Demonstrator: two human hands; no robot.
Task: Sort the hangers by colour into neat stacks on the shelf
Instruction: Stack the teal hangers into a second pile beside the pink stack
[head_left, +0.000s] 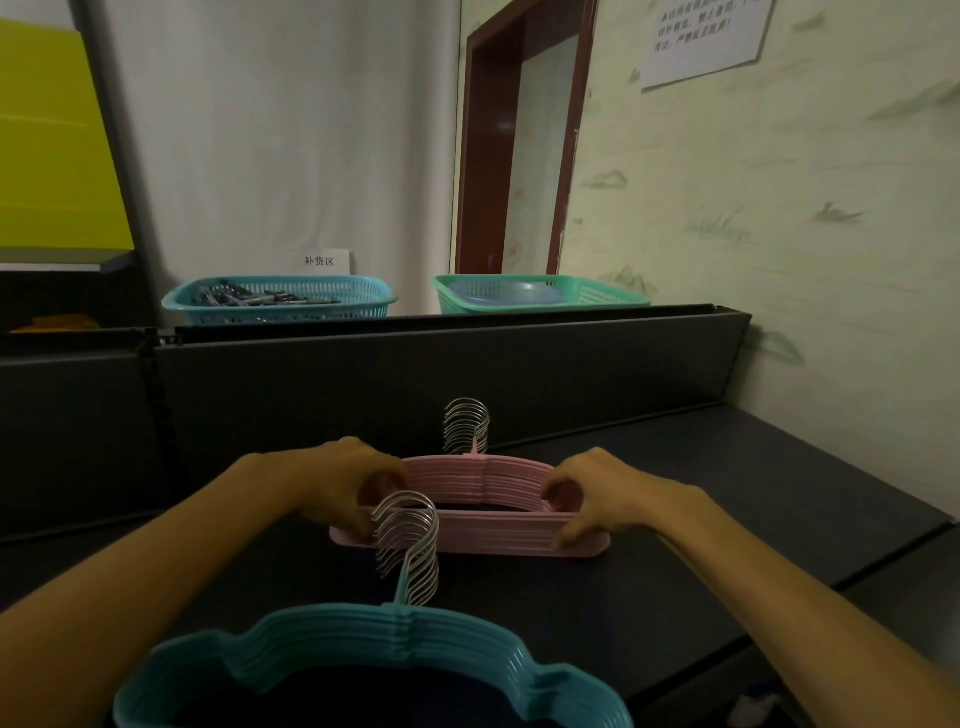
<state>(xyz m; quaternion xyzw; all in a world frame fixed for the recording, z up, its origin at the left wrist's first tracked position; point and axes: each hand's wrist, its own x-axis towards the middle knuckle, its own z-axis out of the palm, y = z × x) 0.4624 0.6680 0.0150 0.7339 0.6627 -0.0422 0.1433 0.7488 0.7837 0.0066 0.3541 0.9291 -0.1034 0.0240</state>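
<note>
On the dark shelf (727, 467), mid-frame, sits the pink hanger stack (478, 499), hooks up. Left hand (348, 483) w/ grip clamped on the stack's left end, right hand (597, 493) clamped on the right end. Teal hanger stack (374, 660) lies nearest the camera, apart from the pink. Two baskets, blue (280, 301) & green (540, 293), behind the back panel.
</note>
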